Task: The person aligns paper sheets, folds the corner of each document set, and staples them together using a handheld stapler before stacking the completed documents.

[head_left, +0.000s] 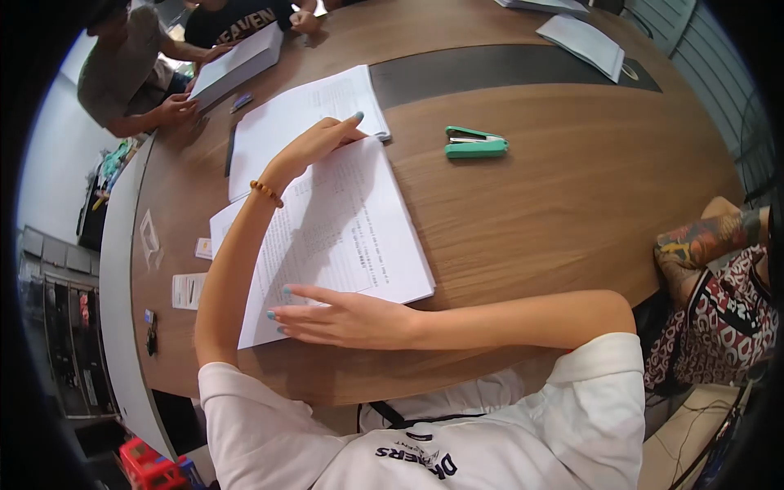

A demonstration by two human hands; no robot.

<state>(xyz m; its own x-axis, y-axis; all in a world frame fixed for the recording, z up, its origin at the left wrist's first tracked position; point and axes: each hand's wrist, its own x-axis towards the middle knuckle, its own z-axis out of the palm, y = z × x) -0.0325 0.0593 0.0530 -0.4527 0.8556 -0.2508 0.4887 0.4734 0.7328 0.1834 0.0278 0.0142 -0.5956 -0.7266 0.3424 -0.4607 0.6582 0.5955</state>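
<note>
A thick stack of printed paper [327, 237] lies at a slant on the table before me. My left hand [322, 143] reaches to its far edge, thumb raised and apart from the fingers, which rest along that edge and are partly hidden. Near the stack's close edge, my right hand [343, 318] lies over the pages with stretched fingers and nothing in them. Beyond the left hand is a second pile of pages [282, 131], touching or nearly touching the first. A green stapler [476, 143] stands to the right of both piles.
On the brown table [555, 212] are small cards [188, 290] at left and more papers [584, 45] at the far right. Across it, people hold a thick paper block [238, 65]. Another person's tattooed arm [706, 242] is at the right edge.
</note>
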